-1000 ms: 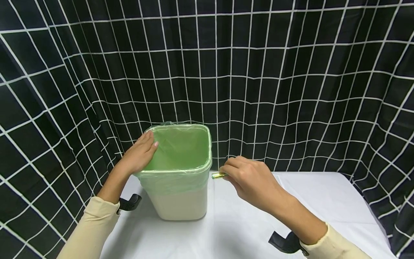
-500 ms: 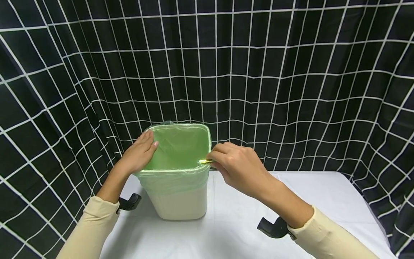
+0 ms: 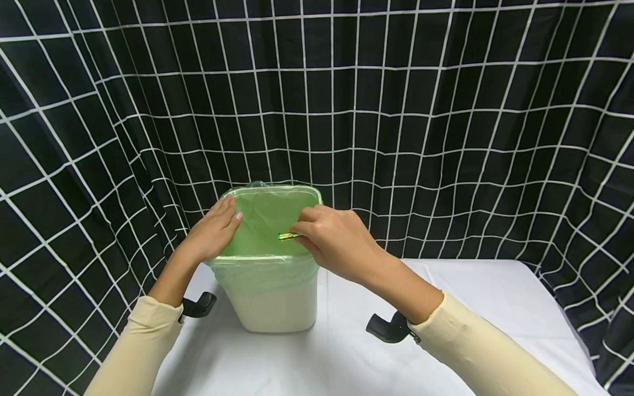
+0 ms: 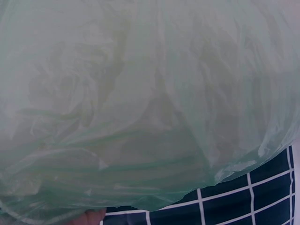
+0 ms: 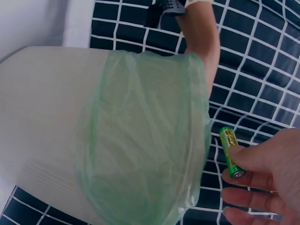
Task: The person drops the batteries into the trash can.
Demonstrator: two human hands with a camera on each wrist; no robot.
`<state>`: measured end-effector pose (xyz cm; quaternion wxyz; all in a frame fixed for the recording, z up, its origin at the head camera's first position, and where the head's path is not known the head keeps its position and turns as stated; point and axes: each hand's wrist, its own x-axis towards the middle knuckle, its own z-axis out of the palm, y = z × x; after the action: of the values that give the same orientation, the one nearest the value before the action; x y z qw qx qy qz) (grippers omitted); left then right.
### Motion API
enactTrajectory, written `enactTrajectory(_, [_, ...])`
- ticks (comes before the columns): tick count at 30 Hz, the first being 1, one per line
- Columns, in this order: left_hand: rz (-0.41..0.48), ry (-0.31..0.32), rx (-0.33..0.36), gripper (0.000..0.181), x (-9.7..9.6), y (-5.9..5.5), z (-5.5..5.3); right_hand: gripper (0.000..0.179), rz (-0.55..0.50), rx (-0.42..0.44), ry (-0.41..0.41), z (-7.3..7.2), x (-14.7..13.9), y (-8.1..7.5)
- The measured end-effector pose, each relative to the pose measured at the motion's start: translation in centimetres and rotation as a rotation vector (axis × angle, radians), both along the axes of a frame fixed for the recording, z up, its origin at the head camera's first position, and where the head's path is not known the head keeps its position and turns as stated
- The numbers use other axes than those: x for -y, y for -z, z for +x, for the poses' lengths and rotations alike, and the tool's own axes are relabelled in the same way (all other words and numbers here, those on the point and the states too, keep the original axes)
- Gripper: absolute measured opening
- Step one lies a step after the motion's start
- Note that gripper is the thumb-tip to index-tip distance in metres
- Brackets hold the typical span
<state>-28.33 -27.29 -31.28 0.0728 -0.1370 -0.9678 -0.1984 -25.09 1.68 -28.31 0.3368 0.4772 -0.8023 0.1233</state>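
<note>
A small green-and-yellow battery is pinched between the thumb and fingers of my right hand. It is held over the opening of a white bin, above its right side. In the right wrist view the whole battery shows, with its metal end toward the palm side. A pale green plastic liner is folded over the bin's rim. My left hand rests on the left rim with straight fingers. Only a bit of that hand shows in the left wrist view, where the liner fills most of the picture.
The bin stands upright on a table with a white cloth. Black curtain with a white grid surrounds the table at the back and sides. A black strap piece juts from the right wrist, another from the left.
My right hand has carried the battery left and slightly up, from beside the bin to over its opening. My left hand has stayed on the rim.
</note>
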Motion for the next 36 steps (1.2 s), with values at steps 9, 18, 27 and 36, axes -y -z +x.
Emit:
enactTrajectory(9, [-0.02, -0.005, 0.006, 0.06, -0.1, -0.1, -0.1, 0.013, 0.026, 0.053, 0.045, -1.6, 1.5, 0.3])
enactTrajectory(18, [0.002, 0.009, 0.025, 0.06, -0.1, 0.2, -0.2, 0.007, 0.0, 0.072, 0.062, -1.9, 0.8, 1.4])
enactTrajectory(27, [0.033, 0.027, 0.009, 0.059, 0.2, 0.2, -0.7, 0.008, -0.039, 0.069, 0.094, -2.1, -1.5, 2.2])
enactTrajectory(36, [0.209, 0.059, 0.061, 0.06, 1.4, 1.0, -0.9, 0.008, -0.043, 0.094, 0.147, -3.3, -4.8, 3.5])
